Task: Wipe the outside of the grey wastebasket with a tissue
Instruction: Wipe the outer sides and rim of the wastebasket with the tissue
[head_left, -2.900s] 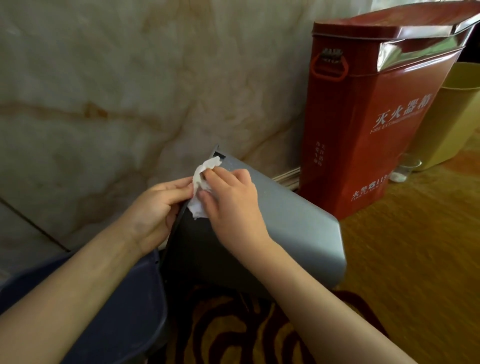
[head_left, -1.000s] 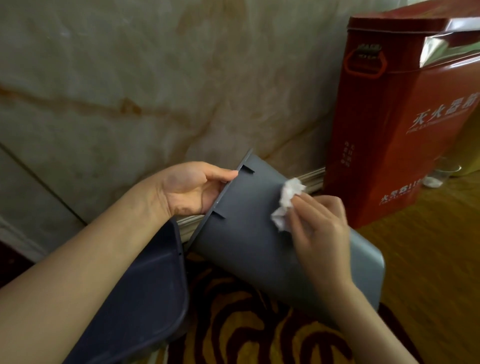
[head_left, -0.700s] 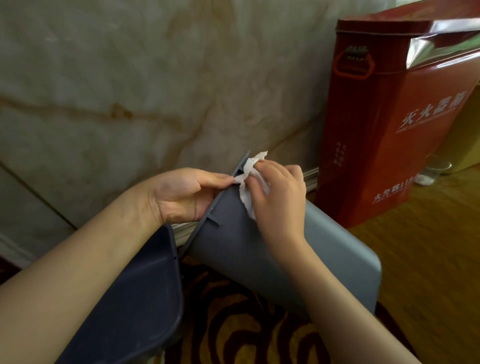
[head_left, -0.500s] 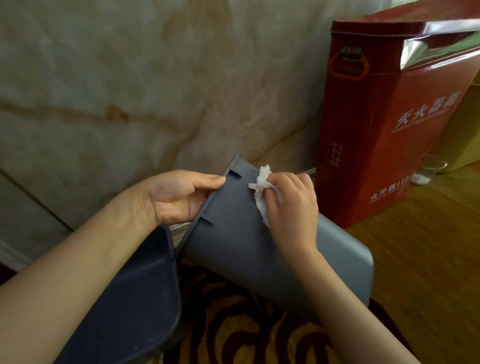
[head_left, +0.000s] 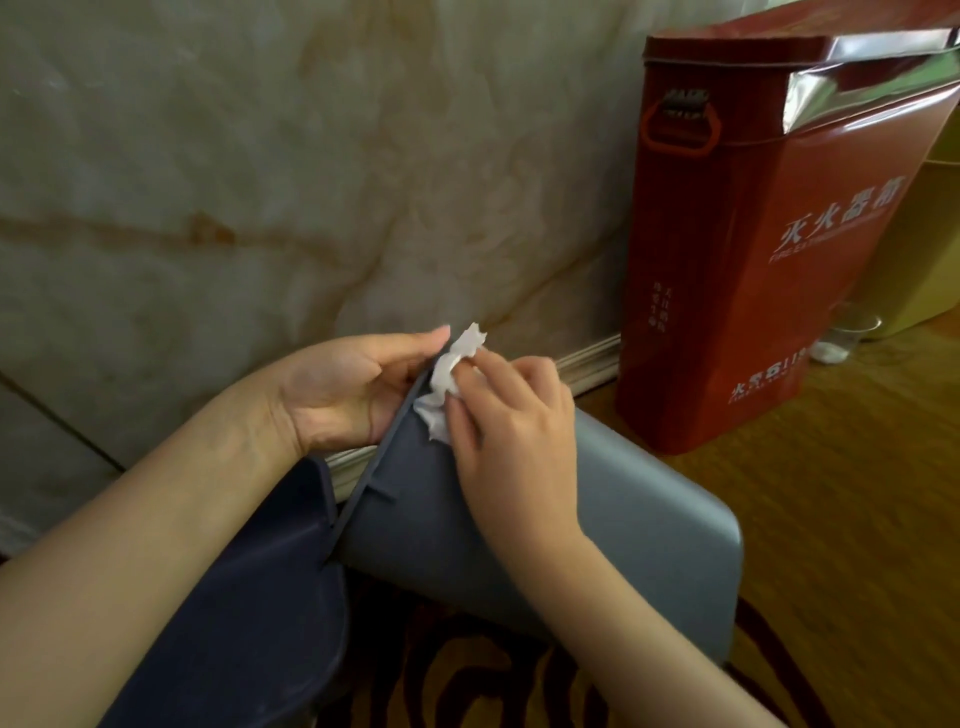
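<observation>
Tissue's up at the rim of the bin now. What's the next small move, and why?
Probably drag the tissue down the grey wastebasket toward its base. The right hand presses it just under the rim, the left hand steadies the rim, and the long side below lies bare.

A public indoor lobby or hallway: marble wall (head_left: 260, 182), red fire-extinguisher cabinet (head_left: 753, 234), patterned carpet (head_left: 467, 675).

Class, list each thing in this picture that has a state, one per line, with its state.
Grey wastebasket: tipped on its side, rim held.
Tissue: crumpled, pressed at the rim.
Left hand: grip on the rim.
Right hand: pinching the tissue.
Red box: upright, lid raised.
</observation>
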